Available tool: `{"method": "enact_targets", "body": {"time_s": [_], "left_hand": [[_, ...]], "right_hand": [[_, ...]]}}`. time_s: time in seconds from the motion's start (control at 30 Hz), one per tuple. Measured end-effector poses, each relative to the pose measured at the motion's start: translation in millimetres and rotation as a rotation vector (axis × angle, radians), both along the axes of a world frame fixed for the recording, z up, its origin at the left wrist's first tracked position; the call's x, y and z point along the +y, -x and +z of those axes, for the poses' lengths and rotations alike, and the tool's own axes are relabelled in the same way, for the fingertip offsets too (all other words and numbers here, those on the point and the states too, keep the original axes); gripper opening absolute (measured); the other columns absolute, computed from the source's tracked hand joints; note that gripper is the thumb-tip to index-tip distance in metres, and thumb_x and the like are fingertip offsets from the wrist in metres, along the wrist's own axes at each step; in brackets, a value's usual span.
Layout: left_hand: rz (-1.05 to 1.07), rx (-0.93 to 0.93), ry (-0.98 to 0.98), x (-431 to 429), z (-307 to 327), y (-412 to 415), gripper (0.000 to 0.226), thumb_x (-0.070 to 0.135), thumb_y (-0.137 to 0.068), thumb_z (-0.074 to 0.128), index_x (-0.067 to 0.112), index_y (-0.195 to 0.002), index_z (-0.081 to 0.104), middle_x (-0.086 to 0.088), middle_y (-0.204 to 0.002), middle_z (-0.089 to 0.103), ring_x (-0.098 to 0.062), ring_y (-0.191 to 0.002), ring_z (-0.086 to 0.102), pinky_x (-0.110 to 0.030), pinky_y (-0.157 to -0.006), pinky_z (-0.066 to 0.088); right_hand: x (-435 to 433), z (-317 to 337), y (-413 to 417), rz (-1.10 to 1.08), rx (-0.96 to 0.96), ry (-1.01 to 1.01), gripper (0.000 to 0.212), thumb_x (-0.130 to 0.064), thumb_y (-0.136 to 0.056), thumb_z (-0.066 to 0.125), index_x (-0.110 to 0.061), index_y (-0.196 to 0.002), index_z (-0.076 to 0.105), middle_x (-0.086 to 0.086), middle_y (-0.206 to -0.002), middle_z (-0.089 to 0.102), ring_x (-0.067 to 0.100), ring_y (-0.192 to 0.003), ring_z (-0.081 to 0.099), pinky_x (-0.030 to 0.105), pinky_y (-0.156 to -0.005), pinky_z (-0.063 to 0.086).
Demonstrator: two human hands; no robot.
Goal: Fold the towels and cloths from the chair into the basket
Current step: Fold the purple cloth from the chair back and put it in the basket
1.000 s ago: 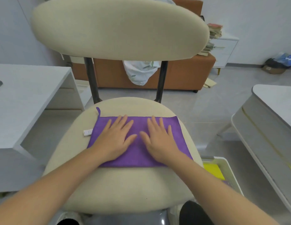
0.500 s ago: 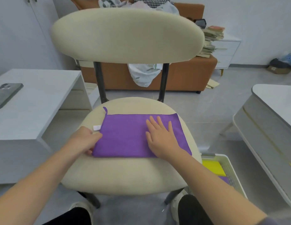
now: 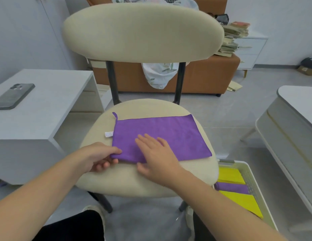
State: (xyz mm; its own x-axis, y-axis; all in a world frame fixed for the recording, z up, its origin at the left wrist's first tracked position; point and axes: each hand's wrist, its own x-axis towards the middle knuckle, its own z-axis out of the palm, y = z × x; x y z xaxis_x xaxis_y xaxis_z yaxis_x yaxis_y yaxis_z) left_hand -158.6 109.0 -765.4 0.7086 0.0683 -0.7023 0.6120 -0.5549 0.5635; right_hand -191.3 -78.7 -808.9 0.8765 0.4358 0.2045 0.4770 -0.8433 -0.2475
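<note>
A purple cloth [image 3: 171, 134], folded into a rectangle, lies flat on the beige chair seat [image 3: 127, 178]. A loop and a white label stick out at its left edge. My left hand [image 3: 99, 157] pinches the cloth's near left corner between thumb and fingers. My right hand [image 3: 155, 153] lies flat and open on the cloth's near left part, fingers spread. The white basket [image 3: 245, 166] stands on the floor right of the chair, holding folded yellow cloths [image 3: 242, 202] and a folded purple one [image 3: 233, 187].
A white desk [image 3: 52, 101] with a dark phone [image 3: 12, 96] stands to the left. A white table [image 3: 294, 122] is on the right, close to the basket. Behind the chair stands an orange sofa [image 3: 204, 75] with a hanging printed cloth.
My left hand slid off the cloth's top to its near left corner and pinched it. My right hand shifted left along the cloth. The view pulled back and up.
</note>
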Motion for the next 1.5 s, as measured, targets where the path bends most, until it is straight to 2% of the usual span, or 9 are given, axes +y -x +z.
{"method": "enact_targets", "body": {"time_s": [0.23,0.37,0.47,0.67,0.83,1.07,1.2,1.33,1.5], "left_hand": [[-0.208,-0.13,0.031,8.7,-8.1,29.0,0.069,0.069,-0.092,0.025,0.01,-0.074,0.056,-0.008,-0.057,0.06,-0.018,-0.036,0.043,-0.02,-0.039,0.03],[-0.564,-1.067,-0.442,31.4,-28.7,38.1,0.041,0.059,-0.069,0.051,0.025,-0.091,0.055,0.013,-0.085,0.06,-0.015,-0.079,0.059,-0.034,-0.069,0.046],[-0.997,-1.346,-0.491,18.7,-33.9,45.8,0.06,0.043,-0.068,0.058,0.022,-0.124,0.053,0.006,-0.134,0.053,-0.015,-0.129,0.047,-0.039,-0.104,0.034],[-1.104,-1.266,-0.536,27.1,-48.9,21.6,0.048,0.015,-0.057,0.073,0.022,-0.104,0.068,0.007,-0.125,0.065,-0.019,-0.123,0.057,-0.03,-0.111,0.017],[-0.744,-1.157,-0.067,48.5,-43.1,39.7,0.03,0.029,-0.073,0.046,0.018,-0.087,0.07,0.025,-0.115,0.061,0.007,-0.122,0.049,-0.015,-0.105,0.034],[-0.698,-1.004,0.003,23.4,-46.1,44.4,0.067,0.045,-0.068,0.067,0.05,-0.131,0.044,0.042,-0.135,0.04,0.017,-0.129,0.033,-0.002,-0.098,0.031],[-0.685,-0.983,0.173,8.5,-52.2,31.9,0.06,-0.006,-0.076,0.073,0.037,-0.117,0.066,0.02,-0.134,0.056,0.0,-0.136,0.038,-0.012,-0.103,0.036],[-0.598,-0.828,0.255,-5.6,-44.5,33.0,0.005,0.02,-0.087,0.069,0.024,-0.088,0.071,0.013,-0.094,0.072,0.0,-0.099,0.063,-0.018,-0.086,0.046],[-0.283,-0.824,0.234,-40.9,-32.3,13.0,0.017,0.033,-0.09,0.051,0.03,-0.089,0.067,0.011,-0.081,0.069,-0.004,-0.072,0.058,-0.023,-0.065,0.042]], "right_hand": [[18.4,-17.1,28.9,-0.013,-0.009,-0.048,0.049,-0.018,-0.062,0.067,-0.012,-0.111,0.07,0.005,-0.117,0.069,0.023,-0.109,0.066,0.037,-0.09,0.052],[-3.2,-10.3,47.4,0.01,0.212,-0.202,0.056,-0.013,-0.086,0.044,-0.017,-0.141,0.048,0.0,-0.151,0.04,0.015,-0.144,0.03,0.034,-0.119,0.013],[-19.7,-5.7,58.1,0.05,0.296,-0.343,0.061,-0.012,-0.081,0.037,-0.021,-0.14,0.05,-0.006,-0.15,0.042,0.007,-0.144,0.027,0.035,-0.122,0.01],[-60.0,0.7,81.2,0.093,0.372,-0.384,0.062,-0.028,-0.077,0.032,-0.037,-0.134,0.053,-0.015,-0.149,0.041,-0.003,-0.144,0.017,0.03,-0.119,-0.003],[-89.8,11.4,87.5,-0.053,0.438,-0.708,0.041,-0.013,-0.092,0.046,-0.025,-0.127,0.063,-0.009,-0.128,0.063,0.006,-0.124,0.054,0.027,-0.107,0.037],[-98.2,18.1,82.9,-0.103,0.5,-0.886,0.033,-0.007,-0.099,0.048,-0.02,-0.123,0.066,-0.01,-0.124,0.066,0.006,-0.124,0.054,0.032,-0.109,0.04],[-103.2,16.4,83.0,-0.093,0.516,-0.911,0.031,-0.016,-0.096,0.049,-0.018,-0.122,0.067,-0.007,-0.123,0.067,0.009,-0.123,0.055,0.029,-0.107,0.04],[-112.8,11.8,72.4,-0.242,0.527,-1.027,0.042,-0.041,-0.091,0.057,-0.005,-0.11,0.068,0.007,-0.109,0.071,0.008,-0.1,0.06,0.03,-0.091,0.044],[-115.9,15.1,30.4,-0.553,0.447,-1.063,0.025,-0.025,-0.094,0.058,-0.002,-0.096,0.066,0.009,-0.09,0.067,0.017,-0.08,0.058,0.034,-0.072,0.045]]}}
